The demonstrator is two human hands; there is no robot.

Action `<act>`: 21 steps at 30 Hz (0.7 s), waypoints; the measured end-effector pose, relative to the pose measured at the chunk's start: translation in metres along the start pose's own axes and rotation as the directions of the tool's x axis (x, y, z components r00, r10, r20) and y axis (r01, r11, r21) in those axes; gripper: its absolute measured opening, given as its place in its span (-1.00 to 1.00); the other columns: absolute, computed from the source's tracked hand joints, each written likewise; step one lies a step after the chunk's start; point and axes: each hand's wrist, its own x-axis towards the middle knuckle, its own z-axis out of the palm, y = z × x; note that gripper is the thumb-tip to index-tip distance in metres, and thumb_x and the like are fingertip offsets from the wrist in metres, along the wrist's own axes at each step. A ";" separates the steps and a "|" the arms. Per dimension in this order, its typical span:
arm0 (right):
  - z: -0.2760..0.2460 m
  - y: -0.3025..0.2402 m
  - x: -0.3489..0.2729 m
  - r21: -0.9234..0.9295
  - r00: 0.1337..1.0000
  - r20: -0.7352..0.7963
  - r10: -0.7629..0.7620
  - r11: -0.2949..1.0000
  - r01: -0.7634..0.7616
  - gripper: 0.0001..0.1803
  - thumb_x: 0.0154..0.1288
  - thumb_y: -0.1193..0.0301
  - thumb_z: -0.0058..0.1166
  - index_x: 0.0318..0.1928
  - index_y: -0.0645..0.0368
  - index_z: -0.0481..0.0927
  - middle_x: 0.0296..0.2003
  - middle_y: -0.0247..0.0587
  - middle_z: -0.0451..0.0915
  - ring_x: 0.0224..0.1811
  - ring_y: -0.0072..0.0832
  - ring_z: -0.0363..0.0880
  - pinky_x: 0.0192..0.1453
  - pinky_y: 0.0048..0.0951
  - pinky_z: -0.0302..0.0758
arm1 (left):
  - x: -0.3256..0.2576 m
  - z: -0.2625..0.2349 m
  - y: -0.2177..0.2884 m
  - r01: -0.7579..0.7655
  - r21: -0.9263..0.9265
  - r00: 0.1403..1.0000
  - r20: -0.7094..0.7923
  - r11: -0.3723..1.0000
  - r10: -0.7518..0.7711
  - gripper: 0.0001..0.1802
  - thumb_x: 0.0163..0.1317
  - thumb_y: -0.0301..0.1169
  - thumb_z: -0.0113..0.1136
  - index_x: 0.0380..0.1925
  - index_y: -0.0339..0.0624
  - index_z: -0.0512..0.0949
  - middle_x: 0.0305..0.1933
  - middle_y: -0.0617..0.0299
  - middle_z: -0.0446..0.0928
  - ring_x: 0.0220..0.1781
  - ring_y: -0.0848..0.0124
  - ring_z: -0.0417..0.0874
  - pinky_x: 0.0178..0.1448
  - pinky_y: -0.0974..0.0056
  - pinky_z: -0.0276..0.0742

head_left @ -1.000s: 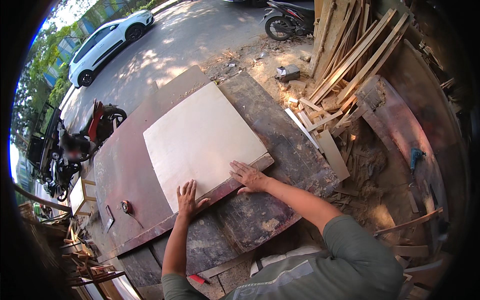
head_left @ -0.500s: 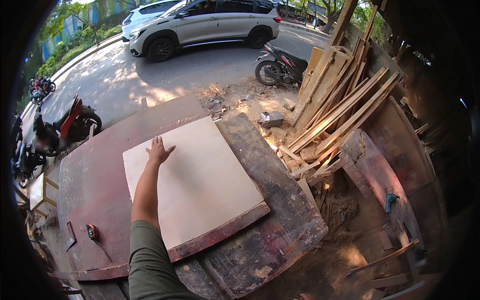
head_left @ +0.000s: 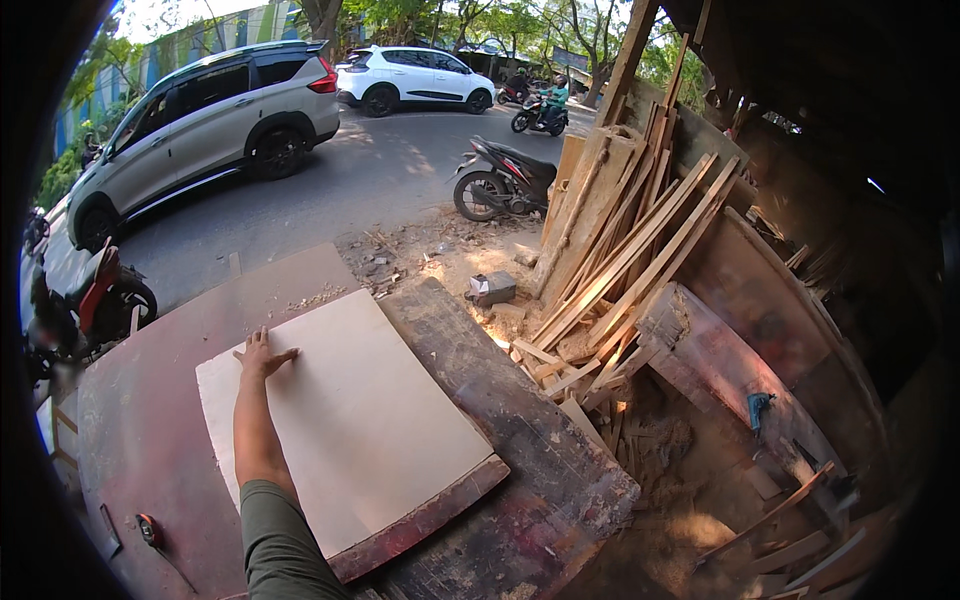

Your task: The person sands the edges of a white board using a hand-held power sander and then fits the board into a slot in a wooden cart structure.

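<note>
My left hand (head_left: 264,355) lies palm down with spread fingers on the far left part of a pale, flat rectangular board (head_left: 345,420). Its thumb points right, and nothing is held in it. A dark reddish edge runs along the board's near side. Beneath the board is a large worn work surface, reddish on the left (head_left: 150,420) and dark and scuffed on the right (head_left: 500,400). Left of my forearm are a tape measure (head_left: 149,530) and a dark, flat, narrow tool (head_left: 110,530). My right hand does not show.
Long wood strips (head_left: 640,260) lean in a pile at the right. A teal power drill (head_left: 758,408) rests on a worn slab (head_left: 720,350). A small grey block (head_left: 491,288) sits on the ground beyond. Motorcycles and cars stand or pass on the road (head_left: 390,160).
The view has turned right and up, so the board and my left hand appear lower and further left. My hand stays spread on the board. Cars have moved left along the road.
</note>
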 end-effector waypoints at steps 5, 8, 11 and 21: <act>-0.008 0.021 0.009 -0.048 0.998 -0.020 -0.053 0.997 0.052 -0.30 0.35 -0.02 0.25 0.26 0.27 0.51 0.17 0.12 0.58 0.22 -0.14 0.56 0.31 -0.12 0.47 | 0.011 -0.010 -0.009 -0.036 0.122 0.998 -0.044 0.992 0.041 0.07 0.06 0.53 0.15 0.26 -0.17 0.56 0.47 -0.02 0.36 0.58 0.10 0.23 0.60 -0.44 -0.19; -0.014 0.000 0.020 -0.083 0.994 0.105 0.012 0.997 -0.004 -0.19 0.36 -0.06 0.22 0.41 0.21 0.33 0.35 0.09 0.38 0.32 -0.13 0.48 0.40 -0.04 0.39 | 0.030 -0.014 -0.021 -0.070 0.118 0.982 -0.169 0.990 0.090 -0.07 0.13 0.52 0.09 -0.09 -0.20 0.72 0.33 -0.01 0.47 0.42 0.13 0.41 0.50 -0.47 -0.06; -0.015 -0.021 0.020 -0.103 0.956 0.267 0.123 0.990 -0.098 -0.05 0.36 -0.10 0.18 0.55 0.14 0.15 0.53 0.06 0.19 0.43 -0.12 0.39 0.48 0.05 0.31 | 0.019 -0.027 -0.019 -0.177 0.052 0.937 -0.296 0.983 0.184 -0.11 0.15 0.51 0.08 -0.29 -0.24 0.65 0.07 -0.08 0.63 0.17 0.06 0.60 0.30 -0.32 0.28; 0.048 -0.137 0.070 0.505 0.936 0.287 0.203 0.799 -0.328 -0.34 0.41 0.02 0.20 0.20 0.39 0.51 -0.15 -0.10 0.71 -0.16 -0.27 0.69 -0.01 -0.29 0.62 | -0.223 -0.263 0.054 -0.222 0.152 0.724 -0.635 0.963 0.268 -0.25 0.13 0.32 0.27 -0.56 -0.29 0.52 -0.59 -0.14 0.47 -0.44 -0.08 0.60 -0.19 -0.04 0.47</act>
